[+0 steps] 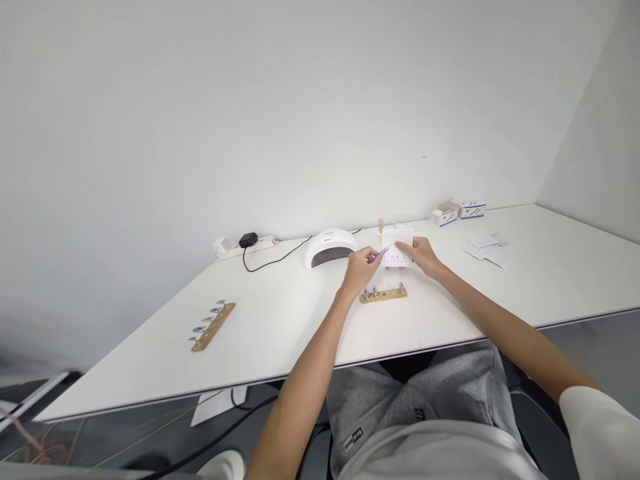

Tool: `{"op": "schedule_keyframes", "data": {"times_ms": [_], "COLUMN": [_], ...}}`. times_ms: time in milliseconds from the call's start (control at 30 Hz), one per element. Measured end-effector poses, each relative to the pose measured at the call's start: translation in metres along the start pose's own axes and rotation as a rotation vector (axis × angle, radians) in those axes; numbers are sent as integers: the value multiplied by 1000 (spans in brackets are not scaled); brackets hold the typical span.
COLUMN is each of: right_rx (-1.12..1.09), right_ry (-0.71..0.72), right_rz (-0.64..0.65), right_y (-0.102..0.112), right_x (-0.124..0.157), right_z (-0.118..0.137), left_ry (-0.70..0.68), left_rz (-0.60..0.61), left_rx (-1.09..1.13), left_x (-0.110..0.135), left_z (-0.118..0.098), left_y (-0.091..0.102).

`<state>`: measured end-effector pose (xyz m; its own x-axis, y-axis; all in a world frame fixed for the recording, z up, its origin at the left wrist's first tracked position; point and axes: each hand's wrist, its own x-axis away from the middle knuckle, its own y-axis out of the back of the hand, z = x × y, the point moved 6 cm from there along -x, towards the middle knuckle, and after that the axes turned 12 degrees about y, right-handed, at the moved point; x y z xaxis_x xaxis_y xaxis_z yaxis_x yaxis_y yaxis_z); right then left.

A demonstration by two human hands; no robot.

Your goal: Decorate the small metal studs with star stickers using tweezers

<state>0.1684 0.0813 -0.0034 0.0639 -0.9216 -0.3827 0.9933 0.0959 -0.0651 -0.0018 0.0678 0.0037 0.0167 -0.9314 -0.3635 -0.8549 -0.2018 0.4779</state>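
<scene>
My left hand (358, 271) is closed on a thin purple pair of tweezers (379, 255), whose tips point at the front of a white sticker sheet (399, 237) with rows of small marks. Holding that sheet upright at its right side is my right hand (423, 256), thumb in front and fingers behind. Just below both hands lies a wooden strip (384, 296) with a few small metal pieces standing on it. Whether a sticker sits in the tweezer tips is too small to tell.
A white nail lamp (331, 244) stands behind my left hand, near a power strip (250, 248) and black adapter (247, 239). Another wooden strip (214, 328) with several shiny discs lies left. Small boxes (445, 213) and loose sheets (487, 249) are right. A small yellowish bottle (381, 227) stands behind the sheet.
</scene>
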Motion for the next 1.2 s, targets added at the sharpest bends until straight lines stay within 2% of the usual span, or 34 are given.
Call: {"op": "schedule_keyframes", "data": {"times_ms": [467, 800, 1200], "right_rx": [-8, -42, -74], "right_ry": [-21, -64, -101], "right_rz": [16, -67, -65], "right_y": [1, 4, 2], "right_x": [0, -1, 2], "right_z": [-2, -14, -12], "left_ry": [21, 19, -6], "left_rz": [3, -12, -17], "left_rx": [8, -16, -34], "left_x": [1, 3, 3], "left_z": [-2, -3, -3], "left_y": [0, 0, -2]}}
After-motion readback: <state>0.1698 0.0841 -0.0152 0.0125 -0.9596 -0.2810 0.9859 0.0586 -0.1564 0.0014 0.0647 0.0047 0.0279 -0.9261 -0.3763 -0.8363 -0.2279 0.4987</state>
